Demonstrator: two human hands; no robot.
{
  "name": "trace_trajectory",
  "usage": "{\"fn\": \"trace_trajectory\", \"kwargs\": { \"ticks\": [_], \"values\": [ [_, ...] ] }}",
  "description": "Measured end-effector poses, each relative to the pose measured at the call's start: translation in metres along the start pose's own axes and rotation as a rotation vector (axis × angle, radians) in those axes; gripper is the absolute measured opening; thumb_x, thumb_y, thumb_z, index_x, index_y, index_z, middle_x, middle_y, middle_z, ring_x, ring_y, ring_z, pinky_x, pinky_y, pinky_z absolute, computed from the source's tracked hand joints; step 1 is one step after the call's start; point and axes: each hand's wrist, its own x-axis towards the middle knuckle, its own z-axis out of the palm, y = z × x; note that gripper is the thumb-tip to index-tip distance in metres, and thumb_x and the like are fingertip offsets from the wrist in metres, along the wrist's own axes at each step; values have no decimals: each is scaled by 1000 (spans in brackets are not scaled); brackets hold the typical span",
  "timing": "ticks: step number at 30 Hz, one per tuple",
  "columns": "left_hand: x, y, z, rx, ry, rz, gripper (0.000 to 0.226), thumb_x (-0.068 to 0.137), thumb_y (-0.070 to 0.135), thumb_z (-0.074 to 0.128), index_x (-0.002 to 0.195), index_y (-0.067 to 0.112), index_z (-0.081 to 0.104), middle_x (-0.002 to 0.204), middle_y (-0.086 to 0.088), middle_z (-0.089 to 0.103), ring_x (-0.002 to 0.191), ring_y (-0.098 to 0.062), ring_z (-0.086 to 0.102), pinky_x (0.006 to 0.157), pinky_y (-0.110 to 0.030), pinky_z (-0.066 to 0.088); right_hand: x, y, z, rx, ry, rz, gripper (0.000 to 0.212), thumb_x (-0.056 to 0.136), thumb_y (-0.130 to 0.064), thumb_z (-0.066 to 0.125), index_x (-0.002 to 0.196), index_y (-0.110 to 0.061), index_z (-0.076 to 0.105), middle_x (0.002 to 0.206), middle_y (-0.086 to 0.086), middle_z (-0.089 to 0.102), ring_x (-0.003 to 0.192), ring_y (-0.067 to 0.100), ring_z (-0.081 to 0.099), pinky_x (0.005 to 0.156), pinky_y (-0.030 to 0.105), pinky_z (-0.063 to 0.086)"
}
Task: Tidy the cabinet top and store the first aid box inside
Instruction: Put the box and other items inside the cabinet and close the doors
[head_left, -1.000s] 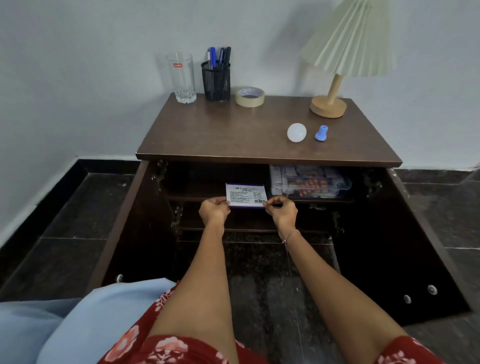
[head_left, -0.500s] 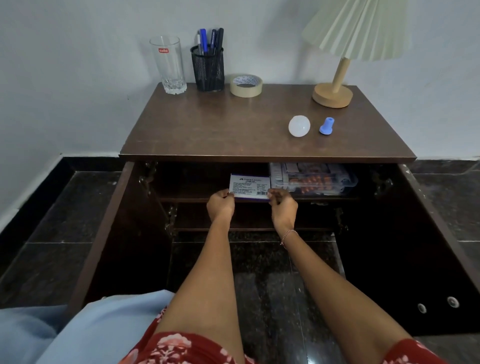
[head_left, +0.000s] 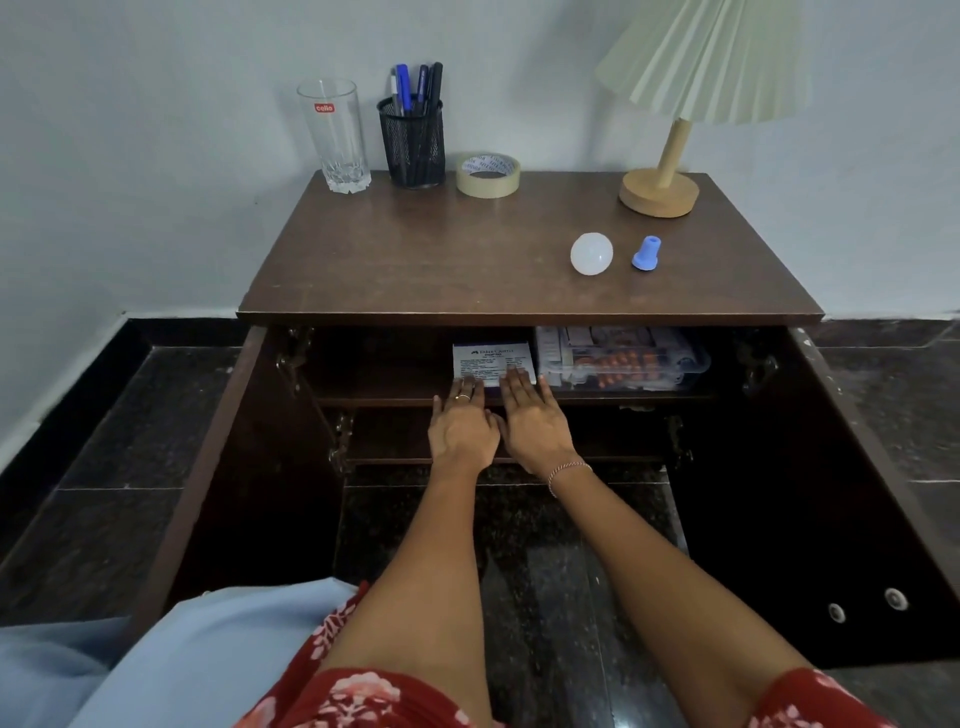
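The surface (head_left: 415, 260) is dark brown wood. On it stand a clear glass (head_left: 335, 140) with a red label (head_left: 324, 108) and a black mesh pen holder (head_left: 413, 145) of blue and black pens (head_left: 402, 85). There is a beige tape roll (head_left: 488, 175), a cream pleated lamp shade (head_left: 706, 57), a milky white ball (head_left: 591, 253) and a blue cap (head_left: 647, 253). Below sit a white, purple-edged carton (head_left: 491, 358) and orange tablets (head_left: 623, 360) in a clear box (head_left: 696, 364). The sleeve (head_left: 363, 699) is red with pale flowers.

Soft, even light falls on the cabinet top (head_left: 467, 260), which carries a faint sheen. Below it, the shelves (head_left: 389, 382) I reach into sink into deep shadow. Behind it, the lamp (head_left: 701, 67) casts a blurred shadow on the wall (head_left: 156, 156). Straight lines bow near the frame's edges.
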Motion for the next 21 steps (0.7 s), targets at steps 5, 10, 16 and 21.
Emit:
{"fn": "trace_trajectory", "kwargs": {
  "ticks": [5,10,16,21],
  "values": [
    [6,5,-2,-9,-110,9,59,98,27,34,151,16,10,160,0,4,147,-13,0,120,-37,1,2,5,-2,21,-59,32,63,101,-41,23,150,-7,5,160,10,2,148,19,0,121,35,-3],
    [10,7,-5,-17,-187,17,59,99,28,31,151,15,5,160,1,-1,147,-14,-4,118,-38,-2,1,9,-3,43,-42,46,62,101,-41,25,150,-8,8,160,9,4,148,18,2,120,34,-2],
    [14,12,-5,-2,-237,63,59,101,37,26,151,16,3,159,1,-4,146,-13,-7,118,-39,-4,0,21,-3,58,-42,66,61,100,-40,23,151,-9,8,160,8,4,148,17,1,120,34,-2],
    [6,9,1,29,-147,95,58,101,40,24,151,17,5,160,0,3,147,-14,-4,119,-39,-1,-4,26,-4,139,-58,35,63,100,-39,28,151,-10,5,160,7,2,148,16,-1,122,33,2]
  ]
}}
